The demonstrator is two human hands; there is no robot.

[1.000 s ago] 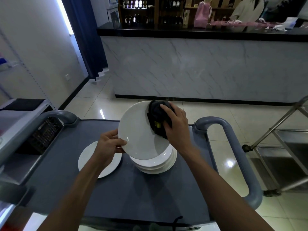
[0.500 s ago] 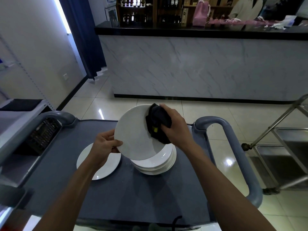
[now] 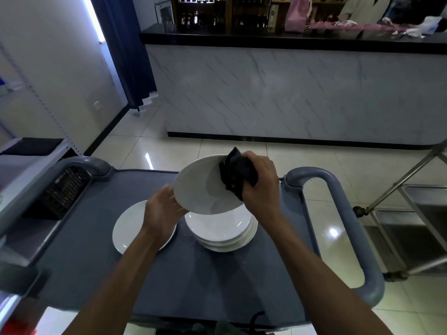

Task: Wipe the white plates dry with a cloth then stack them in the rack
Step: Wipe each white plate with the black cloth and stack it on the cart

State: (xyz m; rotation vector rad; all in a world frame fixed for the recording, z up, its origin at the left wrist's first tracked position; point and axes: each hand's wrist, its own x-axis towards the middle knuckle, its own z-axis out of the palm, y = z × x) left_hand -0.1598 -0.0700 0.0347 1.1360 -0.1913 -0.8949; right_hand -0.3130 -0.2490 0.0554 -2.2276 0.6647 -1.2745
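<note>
- Grey cart top [image 3: 169, 281] carries the work, on a tiled floor before a marble-fronted counter [image 3: 290, 93].
- One white plate [image 3: 200, 187] is held tilted in the air above the stack of plates [image 3: 222, 235]; its far right rim is hidden behind the black cloth [image 3: 238, 175].
- The right hand [image 3: 261, 182] has its fingers curled round the bunched cloth, pressing it to the plate's right side.
- The left hand [image 3: 160, 213] is blurred at the plate's lower left edge; I cannot tell whether its fingers pinch the rim or merely support it.
- Another single plate [image 3: 128, 228] lies flat on the cart, partly covered by the left wrist.
- Off to the right, a steel rack [image 3: 411, 213] is cut off by the frame.
</note>
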